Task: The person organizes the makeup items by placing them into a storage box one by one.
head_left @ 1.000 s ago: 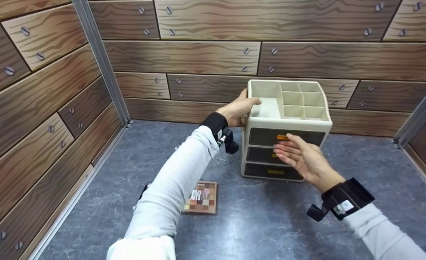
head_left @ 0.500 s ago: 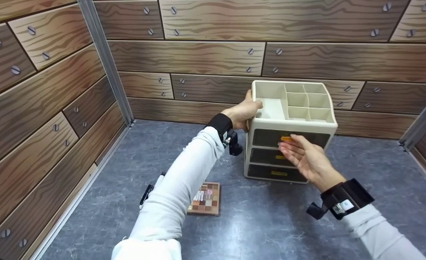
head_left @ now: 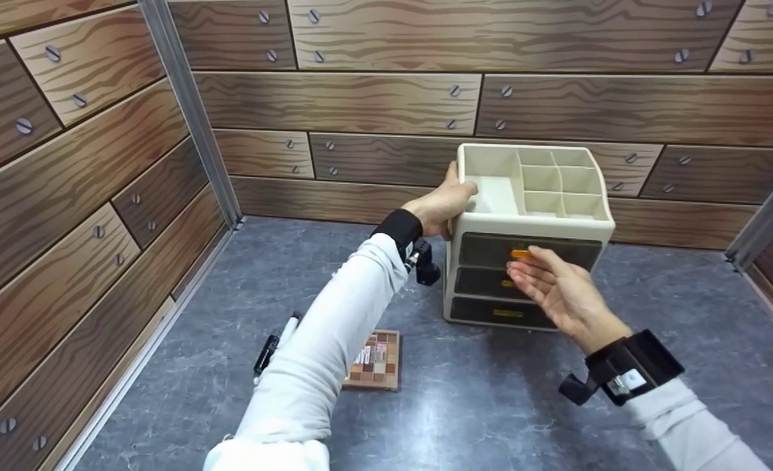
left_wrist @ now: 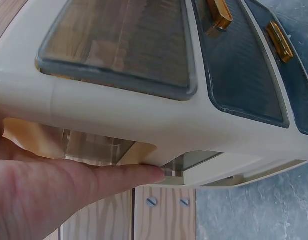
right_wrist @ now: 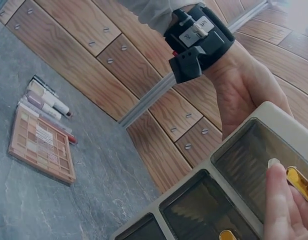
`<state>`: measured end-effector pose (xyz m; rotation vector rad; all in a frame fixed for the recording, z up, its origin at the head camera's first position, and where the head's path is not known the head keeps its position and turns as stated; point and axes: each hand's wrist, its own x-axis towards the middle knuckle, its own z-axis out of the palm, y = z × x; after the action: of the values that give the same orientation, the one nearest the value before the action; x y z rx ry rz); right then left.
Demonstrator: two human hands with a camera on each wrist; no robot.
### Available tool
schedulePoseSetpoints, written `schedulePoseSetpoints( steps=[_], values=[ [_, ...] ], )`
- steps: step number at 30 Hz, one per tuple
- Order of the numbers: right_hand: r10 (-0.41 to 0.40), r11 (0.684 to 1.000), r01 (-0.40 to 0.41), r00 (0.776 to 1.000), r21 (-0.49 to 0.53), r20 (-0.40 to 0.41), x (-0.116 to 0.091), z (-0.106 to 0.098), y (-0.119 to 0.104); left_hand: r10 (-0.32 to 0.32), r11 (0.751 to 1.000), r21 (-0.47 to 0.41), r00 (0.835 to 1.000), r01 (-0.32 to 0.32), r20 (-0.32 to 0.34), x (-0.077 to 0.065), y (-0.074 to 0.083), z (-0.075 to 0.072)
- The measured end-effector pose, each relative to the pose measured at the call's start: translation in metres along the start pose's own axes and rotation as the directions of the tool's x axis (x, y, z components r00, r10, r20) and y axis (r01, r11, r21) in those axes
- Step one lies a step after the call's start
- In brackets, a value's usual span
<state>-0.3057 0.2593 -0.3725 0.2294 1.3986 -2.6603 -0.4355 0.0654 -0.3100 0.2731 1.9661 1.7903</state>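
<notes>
A cream drawer organizer with dark see-through drawer fronts and a divided top tray stands on the floor. My left hand grips its left side, thumb over the top rim. In the left wrist view, the left hand lies along the cut-out side wall. My right hand is in front of the top drawer. Its thumb and fingertips pinch the orange drawer handle. The right wrist view shows fingers on either side of that handle. The top drawer sits about flush with the frame.
An eyeshadow palette lies on the grey marbled surface, partly behind my left sleeve. Several cosmetic tubes lie beside the palette in the right wrist view. Wood-patterned walls stand behind and at both sides.
The view has shifted slightly, so the organizer appears a little farther right. The left hand keeps its grip. The right hand stays at the top drawer's handle, with its fingers barely moved.
</notes>
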Motion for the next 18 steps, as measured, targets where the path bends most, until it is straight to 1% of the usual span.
schedulePoseSetpoints(
  steps=[6,13,18],
  values=[
    [-0.006,0.999,0.006,1.0,-0.04,-0.01,-0.011,-0.001,0.007,-0.014,1.0,-0.015,1.0,0.014,0.021,-0.002,-0.003,-0.001],
    [-0.017,0.998,0.014,0.999,-0.065,-0.038,-0.025,0.0,0.013,0.023,0.999,-0.04,1.0,-0.022,0.007,-0.001,-0.006,0.002],
    [-0.03,0.997,0.028,0.999,-0.066,-0.032,-0.033,0.0,0.013,0.049,0.999,-0.022,0.999,-0.05,-0.013,-0.001,-0.004,0.003]
  ],
)
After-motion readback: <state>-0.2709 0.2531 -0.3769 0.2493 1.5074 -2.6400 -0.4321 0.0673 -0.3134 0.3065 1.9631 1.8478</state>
